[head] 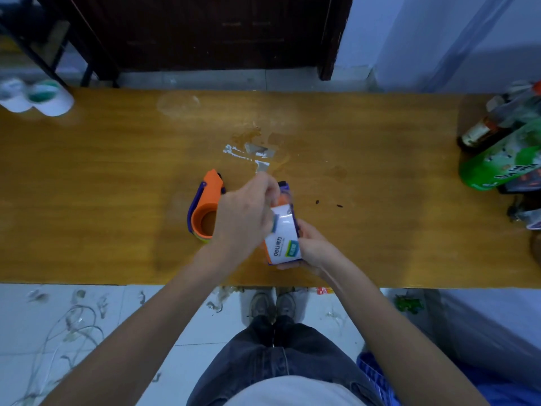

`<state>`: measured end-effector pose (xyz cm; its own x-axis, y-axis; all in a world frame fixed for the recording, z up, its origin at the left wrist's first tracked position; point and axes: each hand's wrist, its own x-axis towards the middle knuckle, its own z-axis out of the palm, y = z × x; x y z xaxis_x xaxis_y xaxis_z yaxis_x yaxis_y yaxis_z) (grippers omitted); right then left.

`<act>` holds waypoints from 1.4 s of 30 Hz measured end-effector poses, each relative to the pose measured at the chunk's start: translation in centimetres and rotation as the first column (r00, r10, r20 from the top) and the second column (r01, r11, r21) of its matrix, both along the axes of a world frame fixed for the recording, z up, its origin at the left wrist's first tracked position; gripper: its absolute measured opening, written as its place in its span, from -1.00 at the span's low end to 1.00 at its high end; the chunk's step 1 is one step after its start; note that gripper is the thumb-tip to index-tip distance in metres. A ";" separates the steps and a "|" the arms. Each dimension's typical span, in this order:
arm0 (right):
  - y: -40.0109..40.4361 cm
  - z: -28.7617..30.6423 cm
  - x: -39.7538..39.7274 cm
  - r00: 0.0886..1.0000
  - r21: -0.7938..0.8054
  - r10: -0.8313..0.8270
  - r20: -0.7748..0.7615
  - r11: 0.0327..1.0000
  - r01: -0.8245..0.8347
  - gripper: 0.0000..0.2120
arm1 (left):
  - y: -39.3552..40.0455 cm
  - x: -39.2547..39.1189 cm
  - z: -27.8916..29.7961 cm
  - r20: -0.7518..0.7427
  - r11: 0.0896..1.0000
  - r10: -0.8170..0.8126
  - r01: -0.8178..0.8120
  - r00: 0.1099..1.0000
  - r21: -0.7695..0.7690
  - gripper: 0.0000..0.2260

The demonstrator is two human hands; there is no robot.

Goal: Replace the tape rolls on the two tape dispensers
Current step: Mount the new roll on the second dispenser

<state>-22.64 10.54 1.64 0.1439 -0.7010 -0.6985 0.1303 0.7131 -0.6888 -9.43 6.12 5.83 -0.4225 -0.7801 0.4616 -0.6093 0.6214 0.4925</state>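
Note:
An orange and purple tape dispenser (pixel 205 208) lies on its side on the wooden table (pixel 102 171), its round hub showing no roll. A second dispenser (pixel 285 230), with a white labelled tape roll on it, is held above the table's front half. My right hand (pixel 313 247) grips it from the right and below. My left hand (pixel 246 212) is closed over its top left side, pinching the roll's edge or the tape end; motion blur hides which.
White tape rolls (pixel 38 95) stand at the table's far left corner. Bottles and a green packet (pixel 506 153) crowd the right end. Torn label scraps (pixel 251 155) stick to the table's middle. Debris and wires litter the tiled floor by my shoes.

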 end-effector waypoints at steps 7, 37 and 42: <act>-1.1 0.1 -0.9 0.996 -0.137 0.017 -0.089 0.990 -0.029 -0.69 | -2.6 0.5 0.8 -0.010 0.975 0.132 -0.128 0.991 0.180 -0.90; 1.1 2.2 -0.8 0.993 -0.400 0.112 0.040 0.912 -0.086 -0.61 | -8.9 2.8 4.5 0.323 0.909 0.195 -0.294 0.926 0.297 -0.94; 1.4 2.7 -2.0 0.993 -0.413 0.119 0.016 0.905 -0.102 -0.59 | -9.1 1.5 4.7 0.368 0.911 0.165 -0.284 0.915 0.298 -0.88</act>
